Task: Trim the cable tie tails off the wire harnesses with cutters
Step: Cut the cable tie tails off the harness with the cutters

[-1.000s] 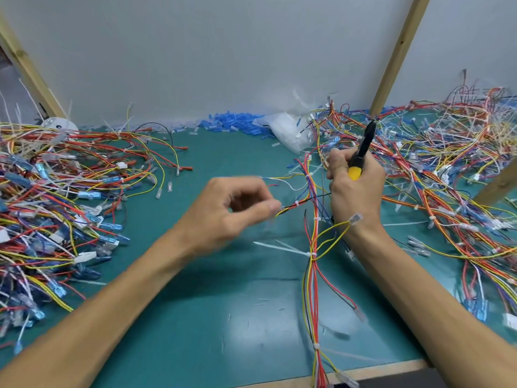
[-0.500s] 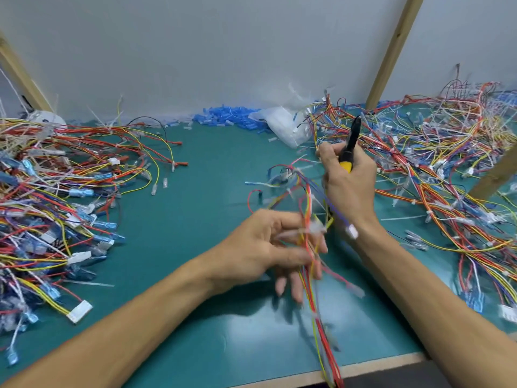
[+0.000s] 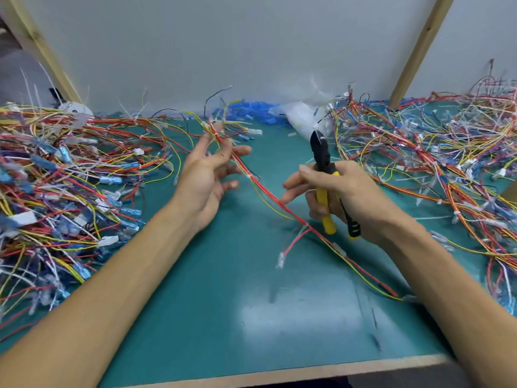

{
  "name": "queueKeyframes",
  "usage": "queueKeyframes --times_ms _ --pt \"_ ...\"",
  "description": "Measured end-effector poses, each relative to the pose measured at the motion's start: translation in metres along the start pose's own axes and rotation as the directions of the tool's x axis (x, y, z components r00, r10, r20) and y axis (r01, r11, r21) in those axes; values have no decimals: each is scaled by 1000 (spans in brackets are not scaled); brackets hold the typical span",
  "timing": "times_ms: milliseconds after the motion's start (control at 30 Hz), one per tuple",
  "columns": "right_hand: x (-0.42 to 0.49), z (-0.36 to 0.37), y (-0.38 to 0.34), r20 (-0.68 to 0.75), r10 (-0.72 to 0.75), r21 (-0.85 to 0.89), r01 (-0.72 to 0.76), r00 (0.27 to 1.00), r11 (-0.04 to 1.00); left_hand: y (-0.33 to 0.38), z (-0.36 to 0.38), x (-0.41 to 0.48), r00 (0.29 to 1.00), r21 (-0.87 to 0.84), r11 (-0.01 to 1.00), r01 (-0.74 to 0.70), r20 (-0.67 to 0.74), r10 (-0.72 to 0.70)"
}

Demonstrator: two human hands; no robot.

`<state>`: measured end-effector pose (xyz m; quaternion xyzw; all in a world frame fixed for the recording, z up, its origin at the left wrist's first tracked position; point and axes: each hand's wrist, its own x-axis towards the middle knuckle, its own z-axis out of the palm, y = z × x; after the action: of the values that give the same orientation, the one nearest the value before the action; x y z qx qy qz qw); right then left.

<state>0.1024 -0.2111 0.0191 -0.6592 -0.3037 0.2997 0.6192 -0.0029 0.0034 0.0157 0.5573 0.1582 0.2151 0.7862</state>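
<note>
Green bench mat [image 3: 223, 303], wire harness piles [image 3: 56, 191], clear bag [image 3: 300, 117]

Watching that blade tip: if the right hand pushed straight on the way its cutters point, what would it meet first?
Probably the white plastic bag at the back. The right hand holds the cutters with the tip aimed at it across bare green mat. Depth is unclear.

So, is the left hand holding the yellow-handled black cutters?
No, the right hand grips the yellow-handled black cutters, while the left hand has its fingers spread.
</note>
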Motion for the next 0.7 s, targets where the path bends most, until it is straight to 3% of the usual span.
queueKeyframes --times_ms 200,367,533,700 --pt "-3 -8 0 11 130 25 -130 991 991 2 -11 9 994 -128 989 -78 -84 68" --pt "-6 -6 1 164 282 22 -289 945 957 -4 -9 11 966 -124 979 -163 -223 132" --pt "-7 -5 0 207 218 16 -226 954 974 -11 -10 14 961 -65 988 -137 -251 116" --pt "-10 -4 -3 222 237 82 -260 946 962 -12 -8 13 970 6 993 -115 -217 113"
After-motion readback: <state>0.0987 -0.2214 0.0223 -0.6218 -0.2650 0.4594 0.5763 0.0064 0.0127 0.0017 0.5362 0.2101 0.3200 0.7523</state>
